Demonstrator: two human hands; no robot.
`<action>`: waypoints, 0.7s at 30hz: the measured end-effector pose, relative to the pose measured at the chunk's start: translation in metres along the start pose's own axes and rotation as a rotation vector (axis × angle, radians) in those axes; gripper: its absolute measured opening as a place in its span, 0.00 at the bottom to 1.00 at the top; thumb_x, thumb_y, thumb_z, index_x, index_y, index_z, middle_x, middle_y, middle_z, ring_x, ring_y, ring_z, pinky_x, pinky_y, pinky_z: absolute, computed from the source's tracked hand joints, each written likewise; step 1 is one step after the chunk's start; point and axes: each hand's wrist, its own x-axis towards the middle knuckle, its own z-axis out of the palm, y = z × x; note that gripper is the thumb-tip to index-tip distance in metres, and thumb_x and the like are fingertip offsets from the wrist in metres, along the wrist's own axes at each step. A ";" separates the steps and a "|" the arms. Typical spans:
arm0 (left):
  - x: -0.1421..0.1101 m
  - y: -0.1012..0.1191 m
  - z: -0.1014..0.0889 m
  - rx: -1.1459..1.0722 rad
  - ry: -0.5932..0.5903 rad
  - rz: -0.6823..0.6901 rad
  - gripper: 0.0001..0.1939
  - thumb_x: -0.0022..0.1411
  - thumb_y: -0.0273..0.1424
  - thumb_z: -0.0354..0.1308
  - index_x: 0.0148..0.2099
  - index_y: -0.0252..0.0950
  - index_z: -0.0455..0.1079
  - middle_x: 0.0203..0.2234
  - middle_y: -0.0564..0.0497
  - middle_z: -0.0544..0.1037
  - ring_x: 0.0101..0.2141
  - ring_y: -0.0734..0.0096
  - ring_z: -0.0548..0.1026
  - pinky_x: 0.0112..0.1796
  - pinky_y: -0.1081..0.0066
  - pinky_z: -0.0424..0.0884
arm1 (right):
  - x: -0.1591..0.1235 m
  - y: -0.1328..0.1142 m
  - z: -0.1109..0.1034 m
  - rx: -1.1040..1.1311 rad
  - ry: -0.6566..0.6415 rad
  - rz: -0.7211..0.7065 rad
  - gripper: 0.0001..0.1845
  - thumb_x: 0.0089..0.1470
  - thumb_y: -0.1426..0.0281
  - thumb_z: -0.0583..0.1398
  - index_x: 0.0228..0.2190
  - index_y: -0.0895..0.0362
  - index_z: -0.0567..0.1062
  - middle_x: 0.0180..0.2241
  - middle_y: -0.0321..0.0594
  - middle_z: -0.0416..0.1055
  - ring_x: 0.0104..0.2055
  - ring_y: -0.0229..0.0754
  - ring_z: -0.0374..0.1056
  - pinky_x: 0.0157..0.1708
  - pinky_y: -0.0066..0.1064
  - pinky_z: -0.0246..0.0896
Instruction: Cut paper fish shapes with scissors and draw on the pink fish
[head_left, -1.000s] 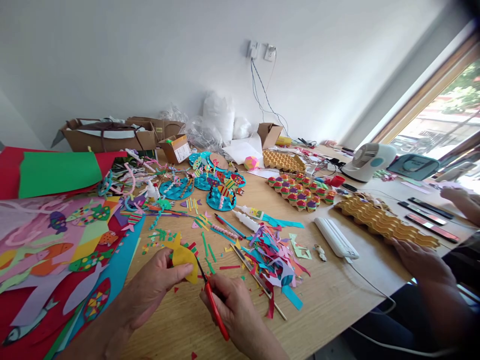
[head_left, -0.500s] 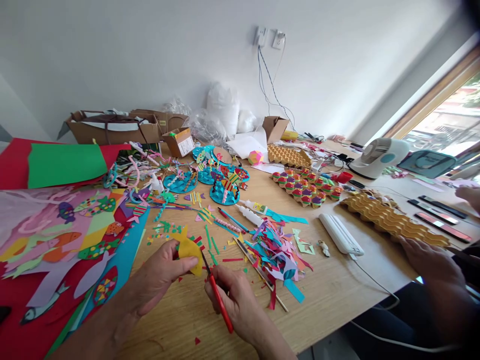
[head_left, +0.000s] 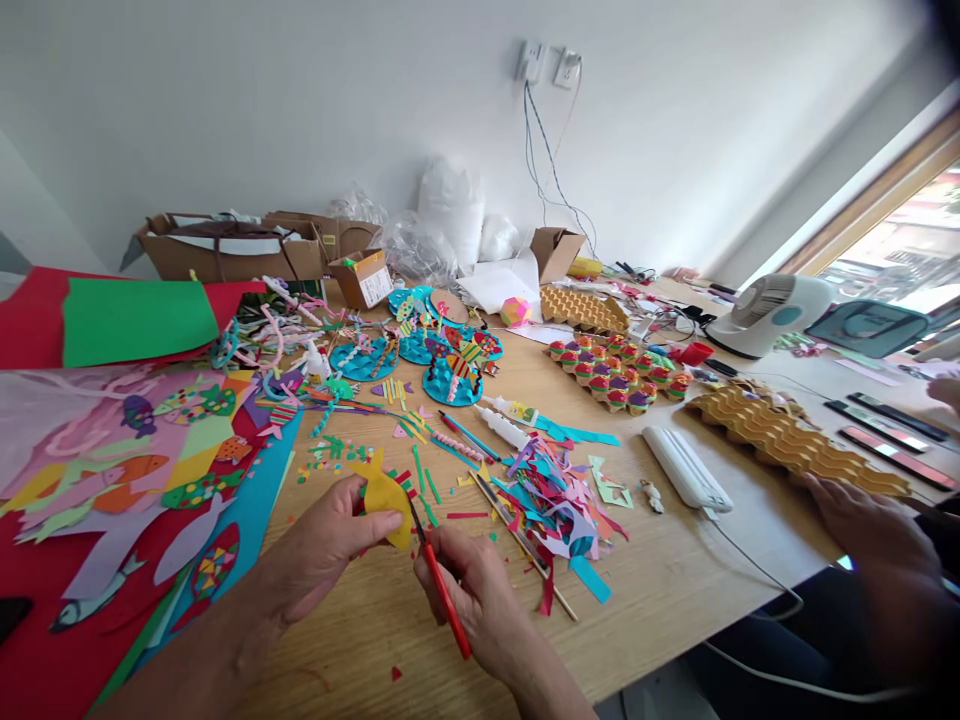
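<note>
My left hand (head_left: 334, 540) pinches a yellow fish-shaped paper cutout (head_left: 388, 503) between thumb and fingers, above the wooden table (head_left: 345, 650). In my right hand (head_left: 472, 590) is a pair of red-handled scissors (head_left: 444, 590), its dark blades pointing up at the cutout's right edge. Whether the blades touch the paper is hard to make out. Small green and red paper scraps lie around and behind the cutout. To the right of the scissors spreads a heap of colourful paper strips (head_left: 559, 500), with a wooden stick (head_left: 551, 590) beside it.
Paper fish lie on coloured sheets (head_left: 45, 560) at the left. Behind my hands are blue decorated discs (head_left: 452, 385) and glue bottles (head_left: 501, 428). Painted egg cartons (head_left: 615, 372), a white power strip (head_left: 686, 470) and a fan (head_left: 769, 312) stand rightward. Another person's hand (head_left: 862, 520) rests at the right edge.
The view has shifted slightly, so most things appear a little further right. Both hands keep nearly the same pose, with the scissors still at the yellow cutout's edge.
</note>
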 end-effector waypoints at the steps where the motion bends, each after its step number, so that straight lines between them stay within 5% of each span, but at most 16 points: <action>1: 0.000 0.000 0.000 0.004 -0.004 0.002 0.04 0.47 0.28 0.61 0.29 0.36 0.70 0.23 0.56 0.75 0.28 0.72 0.71 0.33 0.74 0.66 | 0.000 0.000 0.000 0.007 0.000 0.002 0.15 0.55 0.64 0.50 0.19 0.57 0.60 0.15 0.29 0.52 0.18 0.31 0.47 0.19 0.24 0.41; 21: 0.000 0.001 -0.001 0.021 -0.035 -0.026 0.06 0.47 0.28 0.61 0.32 0.36 0.72 0.26 0.54 0.78 0.31 0.68 0.73 0.35 0.72 0.67 | -0.002 0.003 -0.002 -0.042 -0.005 -0.032 0.17 0.57 0.63 0.50 0.20 0.57 0.60 0.15 0.29 0.52 0.18 0.31 0.46 0.19 0.25 0.40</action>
